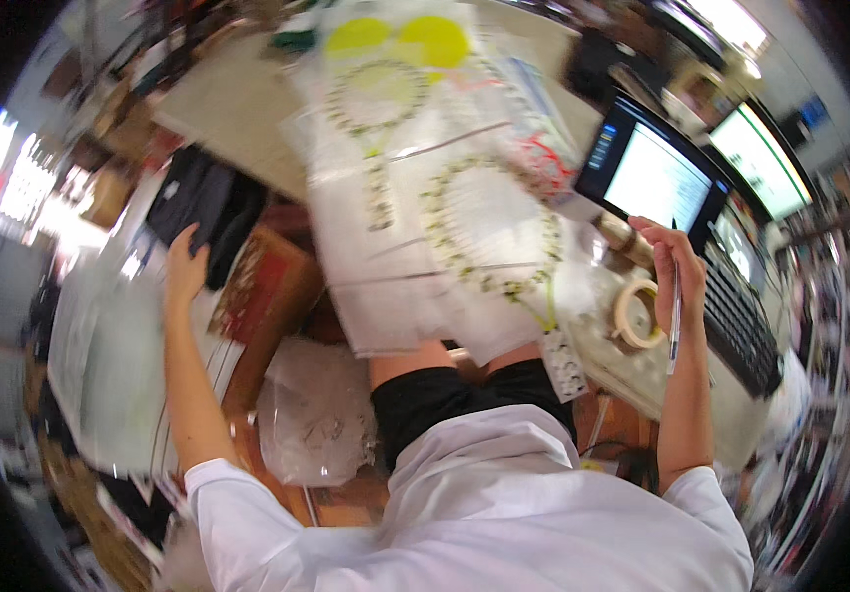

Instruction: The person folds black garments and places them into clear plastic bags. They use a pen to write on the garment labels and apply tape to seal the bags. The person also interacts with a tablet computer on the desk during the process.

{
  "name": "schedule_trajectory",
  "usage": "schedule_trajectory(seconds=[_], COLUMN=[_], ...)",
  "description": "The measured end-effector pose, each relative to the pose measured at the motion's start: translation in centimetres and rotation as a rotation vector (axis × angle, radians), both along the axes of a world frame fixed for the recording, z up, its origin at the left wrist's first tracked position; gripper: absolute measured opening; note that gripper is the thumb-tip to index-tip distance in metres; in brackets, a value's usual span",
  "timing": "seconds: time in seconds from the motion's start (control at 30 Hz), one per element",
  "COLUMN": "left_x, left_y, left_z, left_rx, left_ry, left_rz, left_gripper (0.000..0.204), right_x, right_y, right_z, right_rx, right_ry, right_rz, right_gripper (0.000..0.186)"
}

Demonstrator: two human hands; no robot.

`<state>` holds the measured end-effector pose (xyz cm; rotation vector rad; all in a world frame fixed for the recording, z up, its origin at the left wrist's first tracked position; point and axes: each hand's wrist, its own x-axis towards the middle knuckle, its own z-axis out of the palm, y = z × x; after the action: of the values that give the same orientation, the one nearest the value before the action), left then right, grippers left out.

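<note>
Fingers of the right hand (677,271) are closed around one pen (676,321), which is held to the right of the pale sheets (371,296). Fingers of the left hand (186,271) are placed against one black bag (203,197), left of the sheets; whether it is gripped cannot be told through the blur.

The layout is judged to be done: two green-and-dark loops, an upper loop (421,96) and a lower loop (436,227), are displayed on the sheets, though whether they are laid there or printed cannot be told. Any pen work is judged to be left, since the pen is held apart from the sheets.

One patterned strip (379,192) and two yellow discs (433,41) are also counted on the sheets, one patterned card (565,367) at their lower right corner, and, to their right, one pale tape roll (622,321), two screens (657,163) and one keyboard (736,321). The sheets overlap and cannot be counted.
</note>
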<state>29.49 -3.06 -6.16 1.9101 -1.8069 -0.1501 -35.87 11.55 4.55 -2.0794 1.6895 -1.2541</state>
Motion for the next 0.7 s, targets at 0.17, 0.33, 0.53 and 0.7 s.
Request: schedule_trajectory(seconds=[0.17,0.33,0.53,0.7], left_x=[7.3,6.3,15.0,6.1], left_y=[-7.0,-9.3,-10.7,-9.5], left_z=[-7.7,-8.8,-10.1,-0.7], left_rx=[0.190,0.272,0.032,-0.308], left_ry=[-0.172,-0.546,-0.316,0.065], left_rz=[0.045,0.096,0.266,0.452], left_gripper=[0.062,0.054,0.057,0.070], right_x=[-6.1,-9.5,-10.5,-9.3], right_y=[7.2,13.5,13.9,15.8], right_z=[-0.4,-1.7,-2.8,-2.8], right_rx=[0.122,0.284,0.339,0.409], right_ry=[0.064,0.089,0.216,0.262], right_rz=[-0.307,-0.592,-0.505,-0.417], right_gripper=[0.014,0.015,0.019,0.026])
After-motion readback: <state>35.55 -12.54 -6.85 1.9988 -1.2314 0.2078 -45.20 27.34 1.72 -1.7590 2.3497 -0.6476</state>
